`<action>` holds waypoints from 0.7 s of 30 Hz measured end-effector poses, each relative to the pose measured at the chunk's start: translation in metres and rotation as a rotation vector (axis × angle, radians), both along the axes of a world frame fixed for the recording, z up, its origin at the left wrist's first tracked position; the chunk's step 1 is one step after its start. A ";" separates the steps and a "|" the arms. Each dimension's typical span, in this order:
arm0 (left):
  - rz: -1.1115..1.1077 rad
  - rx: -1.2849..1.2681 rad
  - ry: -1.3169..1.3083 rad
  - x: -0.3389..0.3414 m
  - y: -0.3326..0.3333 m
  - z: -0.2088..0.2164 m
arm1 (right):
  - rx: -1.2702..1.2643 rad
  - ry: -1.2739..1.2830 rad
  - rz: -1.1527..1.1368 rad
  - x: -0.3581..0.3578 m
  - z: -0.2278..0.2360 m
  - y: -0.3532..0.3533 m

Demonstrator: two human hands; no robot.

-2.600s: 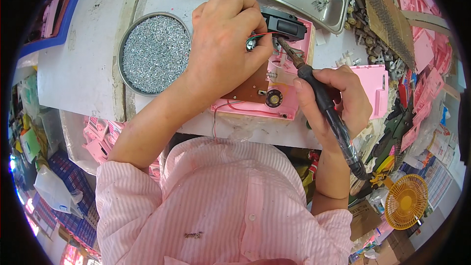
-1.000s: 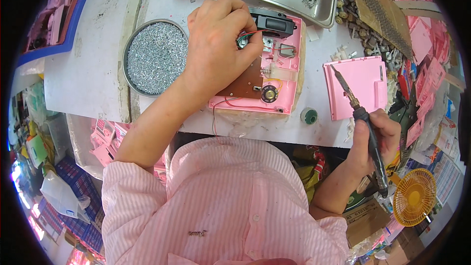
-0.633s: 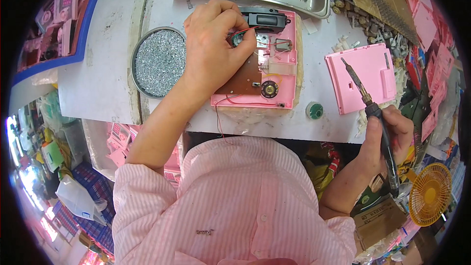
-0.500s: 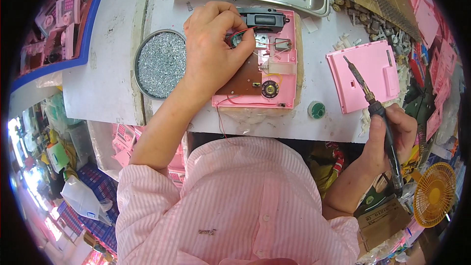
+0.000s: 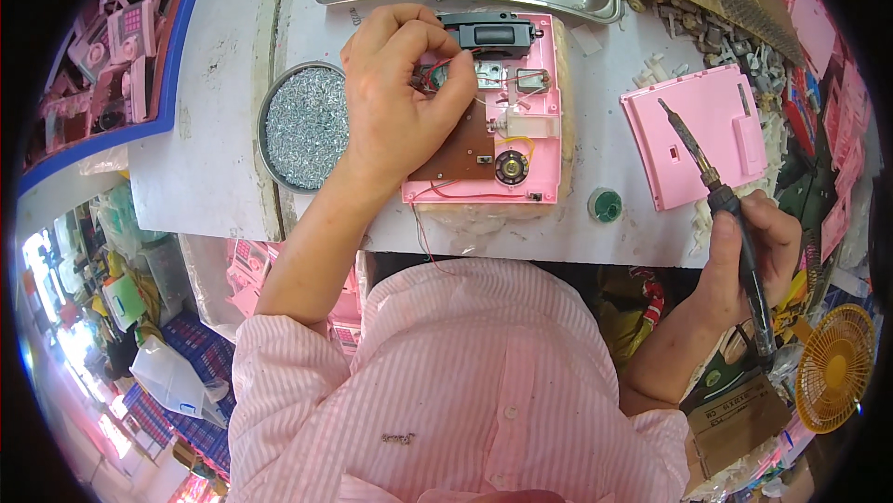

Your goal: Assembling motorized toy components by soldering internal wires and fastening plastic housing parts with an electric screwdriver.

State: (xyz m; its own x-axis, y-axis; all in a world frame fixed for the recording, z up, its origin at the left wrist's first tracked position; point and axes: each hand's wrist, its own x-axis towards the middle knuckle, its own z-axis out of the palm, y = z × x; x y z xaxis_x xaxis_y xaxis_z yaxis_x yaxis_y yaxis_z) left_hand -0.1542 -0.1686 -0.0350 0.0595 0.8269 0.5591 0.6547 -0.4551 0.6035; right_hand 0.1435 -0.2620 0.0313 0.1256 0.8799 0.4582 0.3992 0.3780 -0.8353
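Observation:
My left hand point(image 5: 395, 98) is over the upper left part of an open pink plastic housing point(image 5: 547, 154). Its thumb and index finger are pinched on thin red wire point(image 5: 453, 62), though the fingers partly hide the grip. Beside the fingertips sits a black plastic part point(image 5: 493, 35). Under the hand lies a brown circuit board point(image 5: 460, 151), with a small round speaker point(image 5: 512, 168) to its right. Out to the right, my right hand point(image 5: 758, 252) is wrapped around the dark handle of a soldering iron point(image 5: 741, 247), its tip pointing up and left above a pink cover point(image 5: 693, 135).
A round tin of small metal screws or pins point(image 5: 307, 126) stands left of the housing. Behind is a metal tray point(image 5: 595, 5) with springs. A small green-filled container point(image 5: 605, 205) sits near the front edge. Loose parts point(image 5: 716, 38) heap at right, beyond a yellow fan point(image 5: 834, 368).
My left hand has shifted slightly left over the housing, still pinching. The soldering iron in my right hand has moved slightly right. The whole view has shifted a little.

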 end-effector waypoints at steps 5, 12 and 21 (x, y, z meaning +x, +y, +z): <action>0.001 0.011 0.004 0.000 0.000 0.001 | -0.018 0.026 -0.006 0.000 0.000 0.001; 0.009 0.019 0.015 -0.001 0.001 0.000 | -0.007 0.013 -0.012 -0.001 -0.001 0.002; -0.007 0.026 0.091 -0.002 -0.001 0.004 | -0.007 0.012 -0.028 -0.002 0.000 0.002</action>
